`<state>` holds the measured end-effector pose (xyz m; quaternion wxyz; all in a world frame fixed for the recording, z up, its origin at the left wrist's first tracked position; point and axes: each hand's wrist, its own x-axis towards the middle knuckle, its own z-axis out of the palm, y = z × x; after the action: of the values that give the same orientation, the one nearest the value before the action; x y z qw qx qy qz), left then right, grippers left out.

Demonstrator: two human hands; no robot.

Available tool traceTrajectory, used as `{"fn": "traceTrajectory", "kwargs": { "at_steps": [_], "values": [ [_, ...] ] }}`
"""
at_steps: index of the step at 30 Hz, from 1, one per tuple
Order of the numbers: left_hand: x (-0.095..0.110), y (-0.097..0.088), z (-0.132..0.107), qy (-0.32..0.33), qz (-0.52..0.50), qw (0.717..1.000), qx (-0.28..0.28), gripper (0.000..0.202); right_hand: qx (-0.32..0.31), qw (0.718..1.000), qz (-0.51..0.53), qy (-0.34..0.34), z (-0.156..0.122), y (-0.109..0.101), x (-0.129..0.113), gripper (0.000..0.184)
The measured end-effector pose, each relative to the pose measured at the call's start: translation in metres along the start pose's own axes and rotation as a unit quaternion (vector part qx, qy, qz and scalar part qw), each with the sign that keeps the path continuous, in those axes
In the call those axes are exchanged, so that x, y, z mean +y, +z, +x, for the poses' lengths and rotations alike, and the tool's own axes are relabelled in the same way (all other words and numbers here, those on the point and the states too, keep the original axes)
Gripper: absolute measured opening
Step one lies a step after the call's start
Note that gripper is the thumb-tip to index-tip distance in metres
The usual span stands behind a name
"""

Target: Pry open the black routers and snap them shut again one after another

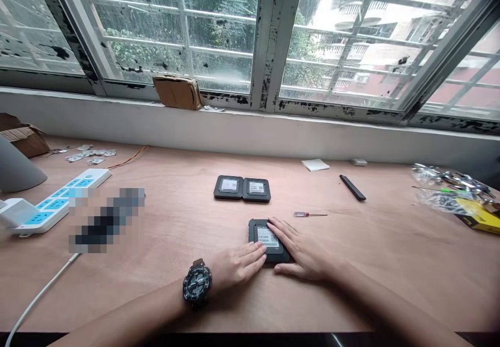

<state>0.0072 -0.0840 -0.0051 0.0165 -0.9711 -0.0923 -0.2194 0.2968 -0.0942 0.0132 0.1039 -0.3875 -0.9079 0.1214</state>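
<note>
A black drive enclosure with a white label [267,237] lies flat on the wooden table in front of me. My left hand [241,264] rests its outstretched fingertips on the enclosure's lower left side. Across its right side lies my right hand [300,249], fingers extended and thumb near the lower edge. Part of the enclosure is hidden under the fingers. Farther back, two similar black labelled units, a left one [228,187] and a right one [256,189], lie side by side. A small screwdriver [308,214] with a clear handle is just beyond my right hand.
A black strip [352,187] and a white pad [315,165] lie toward the back right. Plastic bags [445,196] and a yellow box [478,217] sit far right. At left are a white power strip [62,201], its cable, and a grey cone-shaped object [17,167].
</note>
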Motion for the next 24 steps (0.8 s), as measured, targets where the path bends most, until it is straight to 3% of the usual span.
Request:
{"fn": "traceTrajectory", "kwargs": {
  "at_steps": [4,7,9,12,15,20,24],
  "values": [
    [-0.006,0.000,-0.001,-0.012,-0.045,0.999,0.003,0.044,0.020,0.999,-0.025,-0.016,-0.003,0.001,0.004,0.091],
    [-0.020,-0.004,-0.001,-0.039,-0.072,0.997,0.005,0.045,0.109,0.993,-0.052,0.003,-0.009,0.005,0.011,0.054],
    [-0.031,-0.008,-0.001,-0.079,-0.059,0.995,0.005,0.040,0.189,0.978,-0.062,0.060,-0.011,0.006,0.018,0.038],
    [-0.043,-0.013,-0.001,-0.127,-0.054,0.990,-0.015,0.042,0.272,0.942,-0.089,0.177,-0.013,0.004,0.035,0.040],
    [-0.042,-0.013,0.000,-0.138,-0.066,0.988,-0.021,0.065,0.266,0.925,-0.132,0.236,-0.014,0.000,0.054,0.042],
    [-0.030,-0.007,0.008,-0.170,-0.066,0.983,0.003,0.076,0.268,0.926,-0.152,0.219,-0.016,-0.005,0.064,0.042],
    [-0.027,-0.001,0.011,-0.222,-0.084,0.971,0.005,0.072,0.355,0.912,-0.012,0.207,-0.009,-0.012,0.050,0.039]
  ]
}}
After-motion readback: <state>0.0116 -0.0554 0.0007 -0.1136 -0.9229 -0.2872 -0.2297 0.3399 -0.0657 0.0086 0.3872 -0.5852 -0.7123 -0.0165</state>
